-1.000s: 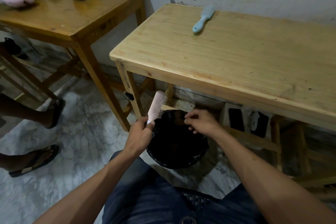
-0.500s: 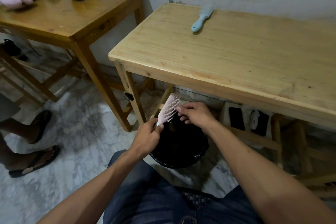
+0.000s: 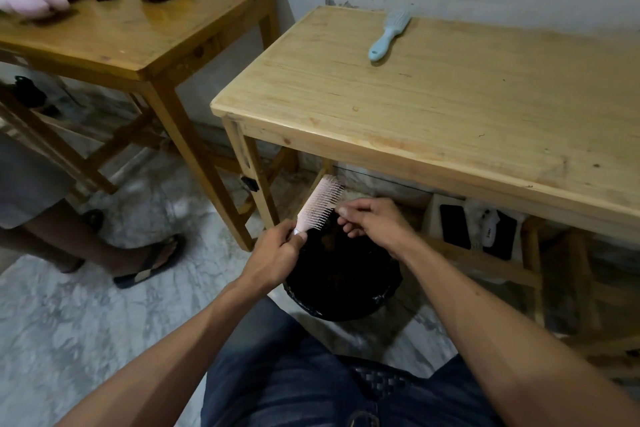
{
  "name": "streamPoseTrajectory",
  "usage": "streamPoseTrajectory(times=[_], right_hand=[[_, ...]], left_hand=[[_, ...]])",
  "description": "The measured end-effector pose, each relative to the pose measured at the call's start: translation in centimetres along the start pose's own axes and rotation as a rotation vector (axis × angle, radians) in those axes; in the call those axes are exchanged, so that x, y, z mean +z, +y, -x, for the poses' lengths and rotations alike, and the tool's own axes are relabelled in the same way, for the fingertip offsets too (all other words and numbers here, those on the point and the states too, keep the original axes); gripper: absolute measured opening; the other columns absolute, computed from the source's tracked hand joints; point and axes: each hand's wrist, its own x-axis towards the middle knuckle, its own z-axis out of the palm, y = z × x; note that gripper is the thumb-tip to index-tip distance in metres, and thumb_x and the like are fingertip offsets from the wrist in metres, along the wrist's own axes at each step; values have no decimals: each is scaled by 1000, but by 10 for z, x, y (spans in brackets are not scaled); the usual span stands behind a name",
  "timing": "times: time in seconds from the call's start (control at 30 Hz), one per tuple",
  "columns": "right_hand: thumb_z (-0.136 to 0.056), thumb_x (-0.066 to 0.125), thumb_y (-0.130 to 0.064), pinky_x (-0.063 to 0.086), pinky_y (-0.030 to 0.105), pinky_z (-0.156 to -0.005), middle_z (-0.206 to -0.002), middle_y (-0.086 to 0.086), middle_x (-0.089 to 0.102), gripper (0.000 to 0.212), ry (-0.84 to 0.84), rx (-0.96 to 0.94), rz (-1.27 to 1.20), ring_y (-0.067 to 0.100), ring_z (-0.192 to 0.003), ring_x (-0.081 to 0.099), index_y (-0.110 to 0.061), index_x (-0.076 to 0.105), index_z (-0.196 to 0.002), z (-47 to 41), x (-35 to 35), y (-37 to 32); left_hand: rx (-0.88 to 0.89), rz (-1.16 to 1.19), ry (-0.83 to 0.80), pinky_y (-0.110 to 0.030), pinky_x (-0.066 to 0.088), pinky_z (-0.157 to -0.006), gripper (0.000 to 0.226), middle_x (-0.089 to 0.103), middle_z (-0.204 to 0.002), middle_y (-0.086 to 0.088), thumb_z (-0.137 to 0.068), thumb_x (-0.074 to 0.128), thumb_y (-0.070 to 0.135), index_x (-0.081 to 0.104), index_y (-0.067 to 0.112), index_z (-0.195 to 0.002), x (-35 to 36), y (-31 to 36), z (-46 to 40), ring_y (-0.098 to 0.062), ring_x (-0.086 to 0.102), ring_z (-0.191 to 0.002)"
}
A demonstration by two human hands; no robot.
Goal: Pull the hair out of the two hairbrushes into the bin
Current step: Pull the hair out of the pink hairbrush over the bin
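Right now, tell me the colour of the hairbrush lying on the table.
Light blue, clearest in the head view.

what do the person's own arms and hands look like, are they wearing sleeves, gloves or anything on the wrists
Both forearms are bare from the bottom of the picture up to the hands, with no sleeve showing. The left hand and right hand wear no gloves, and no watch, bracelet or ring shows. Lower down, dark blue trousers cover the lap.

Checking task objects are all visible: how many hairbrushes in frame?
2. The pink hairbrush is gripped by the left hand over the black bin; the blue hairbrush lies on the light wooden table. No others visible.
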Motion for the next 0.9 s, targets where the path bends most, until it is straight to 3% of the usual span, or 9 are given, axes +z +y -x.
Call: streamPoseTrajectory(times=[0.1, 0.4, 0.47, 0.53, 0.6, 0.73, 0.9], right_hand=[[-95, 62, -5, 53, 17, -56, -76, 6, 69, 16, 40, -9, -15, 7, -57, 60, -14, 72, -86, -3, -4, -2], [-97, 60, -5, 54, 20, -63, -86, 3, 72, 19, 112, -17, -20, 13, -73, 63, -18, 73, -90, -5, -19, 3], [-93, 61, 1, 53, 22, -60, -108, 0, 69, 29, 34, 10, 122, 15, -78, 65, -23, 70, -106, -4, -20, 6], [-88, 67, 2, 53, 22, -55, -120, -12, 60, 53, -61, 55, 157, 19, -82, 69, -30, 55, -129, -1, -15, 6], [-88, 70, -2, 55, 23, -55, -113, -14, 64, 50, -141, 79, 62, 19, -82, 70, -28, 52, -126, 2, -7, 3], [-90, 70, -6, 56, 18, -57, -83, 8, 73, 5, -137, 59, -7, 11, -64, 66, -8, 71, -95, 2, 3, -2], [-91, 68, -5, 52, 16, -52, -72, 8, 68, 8, -10, 19, 51, 7, -54, 60, -7, 72, -85, -3, 2, -4]], left_hand=[[-15, -77, 20, -28, 34, -55, 11, 58, -75, 4, -103, 52, 21, 62, 15, -103, -1, -4, 1, -11, 52, -66], [-95, -107, 76, -33, 40, -57, 15, 62, -76, -1, -102, 51, 22, 63, 13, -98, 0, -16, -1, -17, 56, -66], [-70, -80, 50, -31, 39, -56, 14, 61, -76, 1, -102, 52, 21, 63, 14, -99, 1, -13, -1, -17, 56, -67], [-23, -70, 17, -27, 37, -56, 12, 62, -79, 3, -102, 53, 21, 64, 16, -104, 2, -8, 1, -14, 56, -69], [27, -62, -7, -28, 39, -59, 10, 64, -83, 6, -101, 54, 23, 64, 21, -104, 5, -2, 1, -13, 58, -74], [48, -31, -13, -30, 37, -60, 10, 61, -77, 9, -100, 54, 23, 59, 25, -92, 7, 4, -2, -12, 55, -71], [44, -59, 18, -36, 35, -60, 15, 60, -75, 1, -99, 54, 24, 61, 14, -90, 2, 1, -8, -18, 52, -69]])
